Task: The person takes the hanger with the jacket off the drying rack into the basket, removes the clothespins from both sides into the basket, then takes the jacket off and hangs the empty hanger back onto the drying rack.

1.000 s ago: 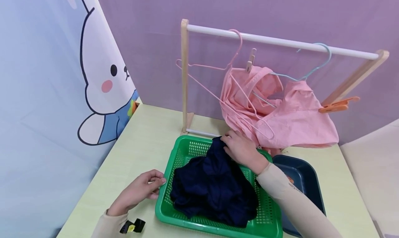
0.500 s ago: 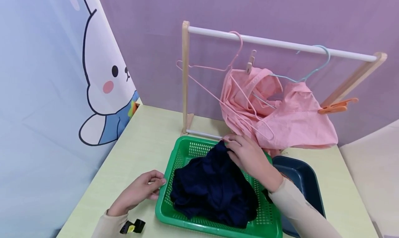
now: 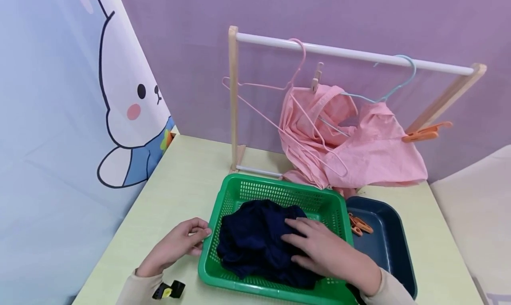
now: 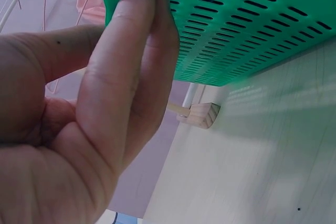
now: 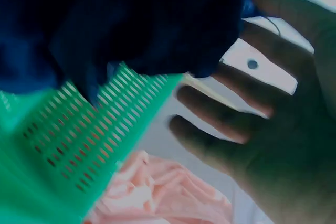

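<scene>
A crumpled dark navy garment (image 3: 251, 238) lies in a green plastic basket (image 3: 255, 289) with slotted walls. My left hand (image 3: 179, 243) pinches the basket's left rim between thumb and fingers; in the left wrist view the fingers (image 4: 113, 77) press against its outer wall. Over the right part of the garment is my right hand (image 3: 323, 247), its fingers spread and fairly straight. The right wrist view has the thumb at the navy cloth (image 5: 131, 24) and the other fingers (image 5: 210, 145) extended, gripping nothing. Exactly how much the hand touches the cloth is unclear.
Behind the basket stands a rack (image 3: 351, 52) with a bare pink hanger (image 3: 259, 112) and a pink garment (image 3: 371, 154) on a blue hanger (image 3: 407, 79). An orange clip (image 3: 423, 135) is on that garment. Right of the basket, a dark tray (image 3: 383, 234) holds orange clips (image 3: 359, 225).
My right hand has let go of the garment's far corner and come back toward me over the cloth. That raised corner has dropped into the basket. My left hand stays at the rim.
</scene>
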### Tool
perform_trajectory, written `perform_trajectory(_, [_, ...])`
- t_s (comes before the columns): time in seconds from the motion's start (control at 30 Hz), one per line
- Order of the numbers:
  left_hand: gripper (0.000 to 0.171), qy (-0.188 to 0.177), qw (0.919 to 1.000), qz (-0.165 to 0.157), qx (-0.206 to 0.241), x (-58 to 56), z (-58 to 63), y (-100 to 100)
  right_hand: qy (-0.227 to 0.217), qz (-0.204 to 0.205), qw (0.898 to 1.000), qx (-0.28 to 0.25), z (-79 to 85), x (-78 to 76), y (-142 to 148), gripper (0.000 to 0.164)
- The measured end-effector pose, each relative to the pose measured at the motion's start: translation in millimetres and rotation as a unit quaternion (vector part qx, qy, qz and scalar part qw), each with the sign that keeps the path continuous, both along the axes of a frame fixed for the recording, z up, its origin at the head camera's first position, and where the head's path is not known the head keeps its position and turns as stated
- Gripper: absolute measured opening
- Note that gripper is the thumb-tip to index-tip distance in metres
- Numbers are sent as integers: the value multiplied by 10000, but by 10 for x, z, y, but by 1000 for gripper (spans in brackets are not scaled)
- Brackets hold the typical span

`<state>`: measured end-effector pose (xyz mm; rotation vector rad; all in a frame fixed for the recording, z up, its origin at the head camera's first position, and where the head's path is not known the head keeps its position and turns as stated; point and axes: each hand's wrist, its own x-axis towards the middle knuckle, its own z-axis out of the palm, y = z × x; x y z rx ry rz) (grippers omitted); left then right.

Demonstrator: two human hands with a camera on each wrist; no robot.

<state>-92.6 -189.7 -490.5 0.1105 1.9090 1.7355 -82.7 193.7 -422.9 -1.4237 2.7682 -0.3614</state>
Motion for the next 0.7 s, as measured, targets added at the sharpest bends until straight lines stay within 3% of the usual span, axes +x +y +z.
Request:
perform_trajectory(0.1, [29, 7, 10000, 6, 26, 3, 2, -7, -728, -54, 9962, 466, -57, 24, -13, 49])
perform_trajectory(0.2, [29, 20, 10000, 1, 75, 11, -1, -9, -916, -146, 9942, 546, -76, 24, -35, 49])
perform_trajectory(0.47, [27, 5, 9999, -18, 116, 9, -5, -5, -715, -200, 9959, 514, -31, 30, -16, 49])
perform_trajectory(0.7, [35, 124, 9984, 331, -431, 40, 22, 15, 228, -150, 9996, -38, 80, -3, 75, 52])
